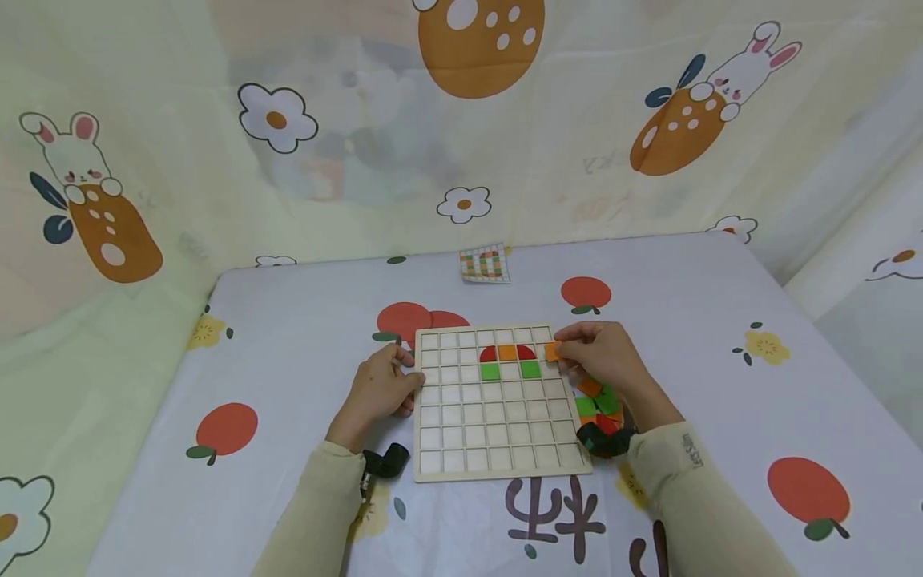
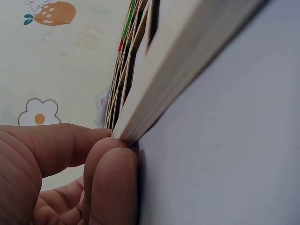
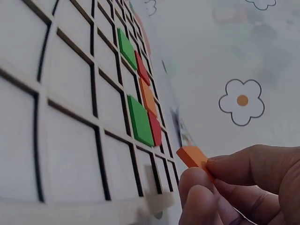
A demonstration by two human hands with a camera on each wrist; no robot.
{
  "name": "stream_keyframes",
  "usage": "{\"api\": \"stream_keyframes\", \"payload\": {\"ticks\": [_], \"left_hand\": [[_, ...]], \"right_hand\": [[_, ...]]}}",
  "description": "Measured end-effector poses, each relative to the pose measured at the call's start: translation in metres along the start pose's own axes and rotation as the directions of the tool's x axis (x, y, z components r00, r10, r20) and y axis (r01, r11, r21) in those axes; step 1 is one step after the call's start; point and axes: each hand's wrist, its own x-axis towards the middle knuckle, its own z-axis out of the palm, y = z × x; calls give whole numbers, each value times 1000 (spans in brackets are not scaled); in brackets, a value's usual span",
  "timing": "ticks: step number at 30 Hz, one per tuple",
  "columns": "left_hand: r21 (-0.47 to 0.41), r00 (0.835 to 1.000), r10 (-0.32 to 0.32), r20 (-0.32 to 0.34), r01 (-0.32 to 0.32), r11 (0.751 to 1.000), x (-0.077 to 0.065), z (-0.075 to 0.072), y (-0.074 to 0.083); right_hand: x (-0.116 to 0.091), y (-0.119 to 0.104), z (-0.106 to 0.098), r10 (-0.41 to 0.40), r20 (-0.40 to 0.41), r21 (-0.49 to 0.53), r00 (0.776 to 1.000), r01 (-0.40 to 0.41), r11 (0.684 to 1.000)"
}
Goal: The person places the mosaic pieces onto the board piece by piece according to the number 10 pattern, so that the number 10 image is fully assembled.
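A pale wooden grid board lies on the table. In its upper rows sit a left red rounded tile, an orange tile, a right red rounded tile and, one row lower, two green square tiles, with a bare cell between the green ones. My left hand pinches the board's left edge, thumb and fingertips on the rim. Between thumb and fingers my right hand holds another orange tile, just over the board's upper right corner.
A heap of orange, green and red tiles lies right of the board, partly behind the right wrist's black camera. Another black camera sits at the left wrist. Farther back is a small pattern card, before a printed curtain.
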Motion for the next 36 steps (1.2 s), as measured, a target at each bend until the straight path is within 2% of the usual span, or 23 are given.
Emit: {"api": "stream_keyframes", "payload": {"ticks": [13, 26, 36], "left_hand": [[-2, 1000, 11, 11, -11, 1000, -1, -1, 0], [-2, 1000, 2, 6, -2, 1000, -1, -1, 0], [3, 1000, -8, 5, 8, 1000, -1, -2, 2]], "right_hand": [[-8, 10, 16, 52, 41, 60, 998, -54, 997], [-17, 14, 24, -5, 53, -56, 999, 7, 998], [-17, 16, 26, 7, 78, -109, 997, 2, 994]]}}
